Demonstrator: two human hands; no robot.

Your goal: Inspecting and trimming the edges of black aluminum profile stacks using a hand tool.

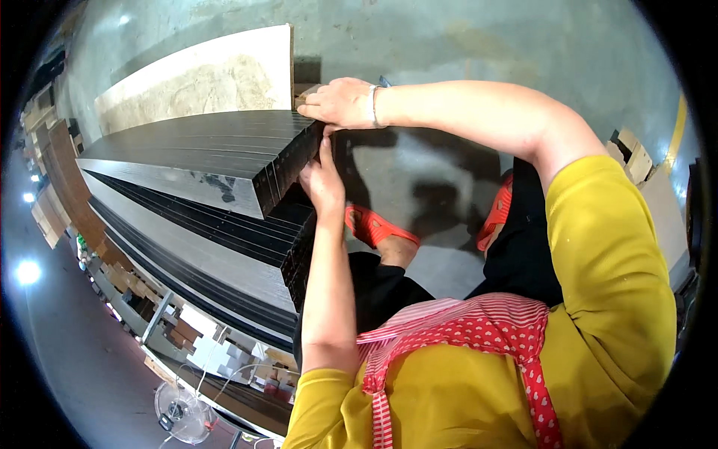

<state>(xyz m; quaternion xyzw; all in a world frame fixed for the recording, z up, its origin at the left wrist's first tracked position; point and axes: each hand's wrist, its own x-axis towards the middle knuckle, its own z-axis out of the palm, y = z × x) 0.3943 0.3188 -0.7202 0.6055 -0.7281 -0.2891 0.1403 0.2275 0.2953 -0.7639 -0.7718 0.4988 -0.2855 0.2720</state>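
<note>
A bundle of long dark panels (198,150), set side by side with silvery-grey outer faces, lies on top of more panels (198,232) of the same sort. Its near-side end tilts up, leaving a wedge-shaped gap below. At the end face, my left hand (323,183) grips the bundle from below, one finger pointing up along the edge and the others partly hidden. My right hand (340,102), with a band at the wrist, closes over the far corner of the same end. Both hands nearly meet there.
A pale board (202,78) stands behind the stack on the grey floor (419,45). My feet in red sandals (381,228) are beside the stack's end. A fan (183,411) and a workbench (217,382) with white pieces are at lower left. Cardboard boxes (634,156) lie at the right.
</note>
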